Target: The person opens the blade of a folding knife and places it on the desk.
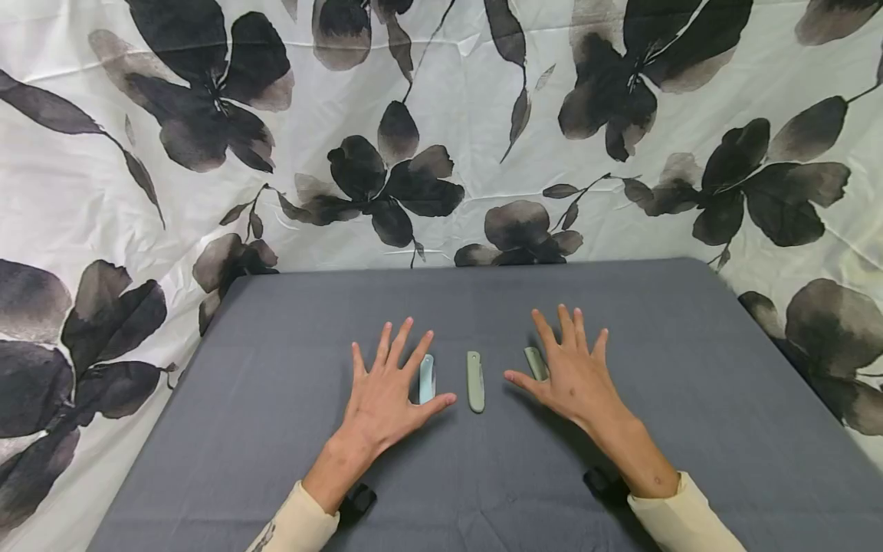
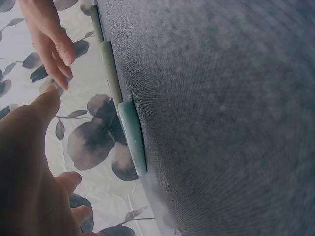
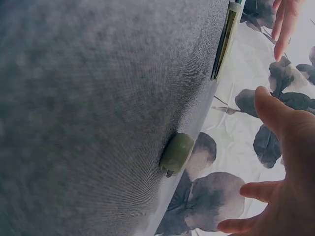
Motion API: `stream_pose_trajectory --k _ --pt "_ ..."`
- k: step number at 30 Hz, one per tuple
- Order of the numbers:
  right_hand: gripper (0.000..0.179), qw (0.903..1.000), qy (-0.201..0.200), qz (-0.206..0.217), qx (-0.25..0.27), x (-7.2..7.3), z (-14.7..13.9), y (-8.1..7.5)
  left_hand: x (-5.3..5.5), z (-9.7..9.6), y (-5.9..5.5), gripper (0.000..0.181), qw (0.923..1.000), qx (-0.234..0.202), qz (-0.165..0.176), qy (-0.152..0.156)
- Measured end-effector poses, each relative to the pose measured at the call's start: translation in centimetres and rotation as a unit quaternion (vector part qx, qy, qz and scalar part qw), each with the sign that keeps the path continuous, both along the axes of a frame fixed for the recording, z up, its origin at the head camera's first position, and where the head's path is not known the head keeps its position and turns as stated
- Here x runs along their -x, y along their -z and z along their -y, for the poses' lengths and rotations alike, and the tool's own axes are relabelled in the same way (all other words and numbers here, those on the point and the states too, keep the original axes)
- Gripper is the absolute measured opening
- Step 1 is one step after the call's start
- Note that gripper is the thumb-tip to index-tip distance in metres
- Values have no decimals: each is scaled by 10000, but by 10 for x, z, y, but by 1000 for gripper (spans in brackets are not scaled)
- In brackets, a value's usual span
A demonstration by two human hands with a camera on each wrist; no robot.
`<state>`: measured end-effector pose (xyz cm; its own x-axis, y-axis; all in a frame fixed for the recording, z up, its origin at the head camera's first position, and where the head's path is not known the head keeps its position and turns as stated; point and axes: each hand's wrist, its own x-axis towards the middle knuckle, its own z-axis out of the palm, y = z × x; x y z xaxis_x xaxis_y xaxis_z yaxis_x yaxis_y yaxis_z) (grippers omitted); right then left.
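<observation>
Three closed folding knives lie apart in a row on the grey cloth: a light blue knife (image 1: 427, 377) at left, a pale green knife (image 1: 476, 382) in the middle and a darker green knife (image 1: 534, 363) at right. My left hand (image 1: 388, 389) is held above the cloth with fingers spread, its thumb and index partly over the blue knife (image 2: 132, 137). Also spread, my right hand (image 1: 572, 376) hovers over the darker green knife (image 3: 177, 153) and hides its lower part. Neither hand holds anything. A slot runs along the pale green knife (image 3: 226, 42) in the right wrist view.
The grey-covered table (image 1: 276, 460) ends at a far edge against a white floral cloth (image 1: 483, 115). Black wrist devices (image 1: 357, 502) sit under both forearms, near the cream sleeves (image 1: 683, 514).
</observation>
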<state>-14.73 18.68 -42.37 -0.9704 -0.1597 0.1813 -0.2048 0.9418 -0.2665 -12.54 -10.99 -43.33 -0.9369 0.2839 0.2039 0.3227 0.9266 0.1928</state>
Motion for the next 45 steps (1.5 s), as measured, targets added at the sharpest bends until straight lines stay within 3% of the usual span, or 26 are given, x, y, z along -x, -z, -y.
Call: stream_pose_trajectory --k 14,25,31,37,45 --pt "95 9997 -251 -53 3 10 9 -4 3 0 -2 99 9999 -42 121 55" --pt "70 9981 -542 -61 280 10 25 -3 1 1 -1 86 9984 -515 139 179" --pt "59 9965 -625 -27 556 11 33 -4 1 1 -1 79 9963 -757 396 60" --pt "48 9936 -845 -56 745 14 42 -3 1 1 -1 75 9959 -730 541 -43" --pt "42 9916 -946 19 885 17 54 -3 0 0 0 74 9961 -738 493 14"
